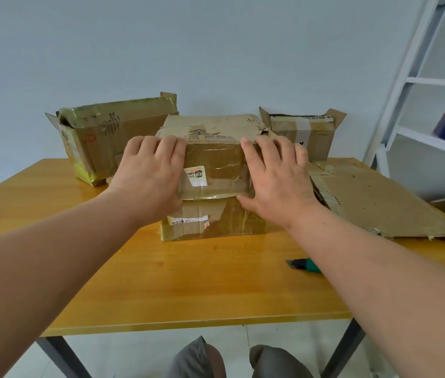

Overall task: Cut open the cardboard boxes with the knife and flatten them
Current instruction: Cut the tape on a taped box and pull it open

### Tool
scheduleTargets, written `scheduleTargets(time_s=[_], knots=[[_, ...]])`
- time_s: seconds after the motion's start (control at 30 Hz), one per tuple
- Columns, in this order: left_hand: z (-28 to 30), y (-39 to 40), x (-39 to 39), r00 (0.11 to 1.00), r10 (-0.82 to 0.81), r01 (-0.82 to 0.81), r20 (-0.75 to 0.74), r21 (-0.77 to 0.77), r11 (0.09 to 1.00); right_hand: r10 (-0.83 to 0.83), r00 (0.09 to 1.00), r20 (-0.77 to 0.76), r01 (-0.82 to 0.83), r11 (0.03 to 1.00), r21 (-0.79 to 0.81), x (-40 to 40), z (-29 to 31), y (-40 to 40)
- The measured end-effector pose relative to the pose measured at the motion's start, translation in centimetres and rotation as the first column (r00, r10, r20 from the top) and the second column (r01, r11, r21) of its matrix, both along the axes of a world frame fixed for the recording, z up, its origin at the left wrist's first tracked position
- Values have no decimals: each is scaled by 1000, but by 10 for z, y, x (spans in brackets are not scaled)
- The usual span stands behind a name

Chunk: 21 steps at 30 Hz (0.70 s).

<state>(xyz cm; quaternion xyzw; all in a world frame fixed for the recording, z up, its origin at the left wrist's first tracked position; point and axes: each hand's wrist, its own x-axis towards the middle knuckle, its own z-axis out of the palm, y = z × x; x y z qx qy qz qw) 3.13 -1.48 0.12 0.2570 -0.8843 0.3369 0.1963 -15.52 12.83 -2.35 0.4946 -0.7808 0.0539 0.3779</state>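
Observation:
Two taped cardboard boxes are stacked at the table's middle. My left hand point(147, 175) and my right hand point(275, 175) grip the upper box point(213, 165) by its front face, one at each side. Their fingers reach over its top front edge and the thumbs sit at its lower edge. The lower box point(215, 222) rests on the table under it. The knife point(301, 264), green-handled with a dark blade, lies on the table at the right, partly hidden behind my right forearm.
An opened box point(112, 137) stands at the back left and a smaller opened box point(303, 132) at the back right. Flattened cardboard point(373, 203) lies over the right end of the wooden table point(188, 282). A white shelf frame point(420, 105) stands at the right.

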Motion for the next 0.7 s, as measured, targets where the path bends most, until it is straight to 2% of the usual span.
scheduleTargets(time_s=[0.23,0.33,0.5,0.57,0.6,0.63,0.7], knots=[[21,1,8,985,-60,42,159,114,993,48,999,-22,-47,998,42,-2,8,13],[37,12,13,978,-102,56,183,240,969,48,999,-22,-46,995,93,-3,10,19],[56,8,23,960,-188,106,207,352,930,62,993,104,-75,989,127,0,14,27],[61,6,27,962,-220,134,160,424,895,158,960,232,-167,986,22,4,19,26],[62,5,29,968,-233,159,91,496,854,244,907,342,-225,970,-95,6,25,27],[63,4,30,972,-235,192,-1,581,791,340,826,450,-256,937,-238,7,29,27],[64,2,30,954,-220,299,-203,696,653,467,668,579,-195,861,-470,8,37,28]])
